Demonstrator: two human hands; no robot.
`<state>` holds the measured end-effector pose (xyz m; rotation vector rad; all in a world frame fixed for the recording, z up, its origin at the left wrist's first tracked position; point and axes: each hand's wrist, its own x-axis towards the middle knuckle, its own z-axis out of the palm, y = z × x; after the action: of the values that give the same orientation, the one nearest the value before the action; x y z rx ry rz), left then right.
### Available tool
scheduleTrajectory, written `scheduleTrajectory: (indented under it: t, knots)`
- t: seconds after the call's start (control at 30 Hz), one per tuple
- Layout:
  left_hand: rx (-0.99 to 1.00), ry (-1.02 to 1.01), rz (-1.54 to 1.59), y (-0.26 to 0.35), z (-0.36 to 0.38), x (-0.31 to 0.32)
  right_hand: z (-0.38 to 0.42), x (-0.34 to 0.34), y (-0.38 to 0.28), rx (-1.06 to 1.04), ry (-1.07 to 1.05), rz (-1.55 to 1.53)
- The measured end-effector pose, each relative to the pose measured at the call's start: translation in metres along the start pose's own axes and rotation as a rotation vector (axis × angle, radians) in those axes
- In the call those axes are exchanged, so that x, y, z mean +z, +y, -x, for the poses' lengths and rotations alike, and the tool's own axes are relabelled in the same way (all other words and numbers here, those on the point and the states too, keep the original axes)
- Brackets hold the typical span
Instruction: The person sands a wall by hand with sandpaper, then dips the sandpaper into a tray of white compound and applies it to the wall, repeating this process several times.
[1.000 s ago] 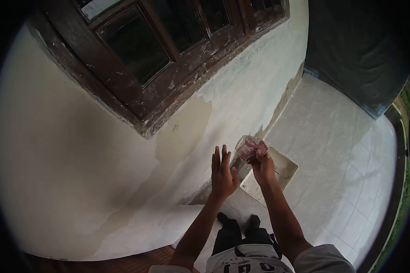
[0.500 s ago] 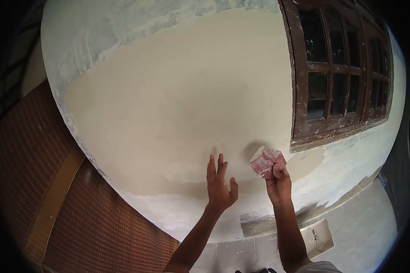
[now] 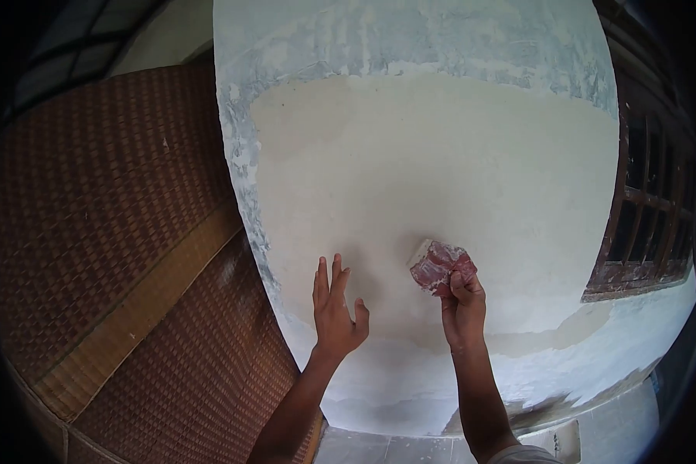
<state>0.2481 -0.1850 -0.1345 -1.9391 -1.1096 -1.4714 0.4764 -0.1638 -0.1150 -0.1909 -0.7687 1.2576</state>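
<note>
Red and white-smeared, the scraper (image 3: pixel 436 267) is pinched by the right hand (image 3: pixel 465 313), seemingly to leave its pale edge (image 3: pixel 420 254) free, while the empty left hand (image 3: pixel 337 323) spreads near the wall (image 3: pixel 456 170).

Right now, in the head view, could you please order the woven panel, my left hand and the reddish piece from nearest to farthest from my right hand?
1. Reddish piece: gripped in the right hand.
2. Left hand: open, to the left.
3. Woven panel: on the far left.
</note>
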Motion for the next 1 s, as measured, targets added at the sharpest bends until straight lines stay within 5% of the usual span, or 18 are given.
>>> scheduleTrajectory:
  t: [0.53,0.63,0.7,0.8,1.0]
  knots:
    - [0.08,0.088,-0.015,-0.099,-0.081,0.011,-0.076,0.116,-0.009,-0.6,-0.292,0.857]
    - [0.157,0.148,0.021,-0.114,-0.096,0.02,-0.102,0.132,-0.013,-0.869,-0.458,1.012]
    - [0.248,0.154,0.033,-0.126,-0.109,0.026,-0.122,0.145,-0.014,-1.292,-0.54,1.237]
    - [0.303,0.148,0.093,-0.138,-0.119,0.039,-0.135,0.171,-0.014,-1.552,-0.505,1.425]
    - [0.318,0.121,0.156,-0.149,-0.119,0.049,-0.167,0.208,0.0,-1.73,-0.42,1.614]
